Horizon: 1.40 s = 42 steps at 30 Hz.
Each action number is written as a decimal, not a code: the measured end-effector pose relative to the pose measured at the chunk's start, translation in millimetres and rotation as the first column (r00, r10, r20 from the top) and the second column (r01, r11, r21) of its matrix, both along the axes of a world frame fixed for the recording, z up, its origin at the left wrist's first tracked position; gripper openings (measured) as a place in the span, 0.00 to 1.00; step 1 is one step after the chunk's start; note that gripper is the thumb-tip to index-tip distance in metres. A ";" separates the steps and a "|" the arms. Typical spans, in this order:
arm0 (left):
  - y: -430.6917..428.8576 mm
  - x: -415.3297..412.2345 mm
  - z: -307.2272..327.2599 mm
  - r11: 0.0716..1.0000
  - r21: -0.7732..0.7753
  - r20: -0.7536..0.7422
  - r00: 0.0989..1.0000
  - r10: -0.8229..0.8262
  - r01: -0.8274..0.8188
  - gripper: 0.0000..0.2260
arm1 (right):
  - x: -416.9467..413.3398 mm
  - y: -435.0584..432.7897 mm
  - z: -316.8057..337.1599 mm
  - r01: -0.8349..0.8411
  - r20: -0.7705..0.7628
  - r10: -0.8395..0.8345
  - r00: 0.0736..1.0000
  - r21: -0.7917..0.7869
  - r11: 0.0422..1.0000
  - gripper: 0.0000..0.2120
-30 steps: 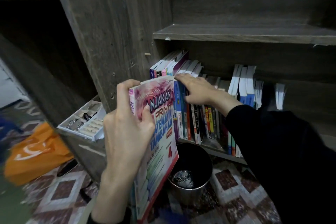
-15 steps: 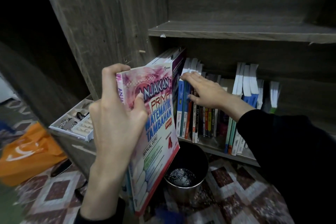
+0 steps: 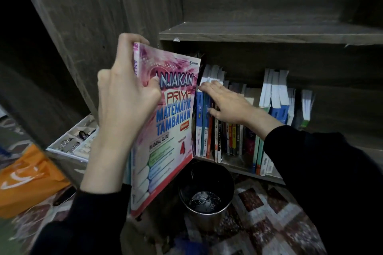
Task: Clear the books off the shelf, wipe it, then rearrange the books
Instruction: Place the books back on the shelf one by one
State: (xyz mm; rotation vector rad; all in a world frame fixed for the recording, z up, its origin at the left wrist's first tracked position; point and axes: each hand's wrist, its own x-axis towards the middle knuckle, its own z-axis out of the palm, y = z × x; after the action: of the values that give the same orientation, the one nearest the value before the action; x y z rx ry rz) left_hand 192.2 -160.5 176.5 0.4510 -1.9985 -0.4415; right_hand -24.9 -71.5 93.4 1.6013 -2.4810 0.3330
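on the patterned floor (image 3: pixel 267 209), a bin (image 3: pixel 204 222) by the shelf (image 3: pixel 238 168).

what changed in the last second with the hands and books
The left hand, still gripping the pink maths book by its spine, lifted it higher, up toward the upper shelf board. The right hand stayed resting on the tops of the shelved books. The row and the bin stayed put.

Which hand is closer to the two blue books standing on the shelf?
Right. The right hand rests on the blue books; the left hand is apart to their left, gripping the pink maths book.
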 end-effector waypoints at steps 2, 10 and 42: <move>-3.2 -4.8 2.0 1.000 -0.028 0.021 1.000 0.007 -0.007 0.20 | 1.7 -0.1 0.4 -0.006 -0.010 0.006 1.000 -0.004 1.000 0.32; -0.7 -28.7 -10.7 0.994 -0.077 -0.040 0.996 0.075 -0.078 0.21 | 8.4 4.3 6.9 -0.017 0.013 0.017 1.000 0.000 1.000 0.31; -5.2 -128.6 -175.2 0.993 0.028 -0.279 0.953 0.121 -0.118 0.23 | -2.5 -7.3 -13.4 -0.043 -0.001 0.043 0.999 -0.047 0.998 0.35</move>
State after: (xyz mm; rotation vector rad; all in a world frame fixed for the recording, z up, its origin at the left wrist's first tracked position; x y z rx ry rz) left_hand 63.6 -165.7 1.3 0.4857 -1.6857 -0.4164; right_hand -27.4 -78.8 80.0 1.6378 -2.4233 0.3944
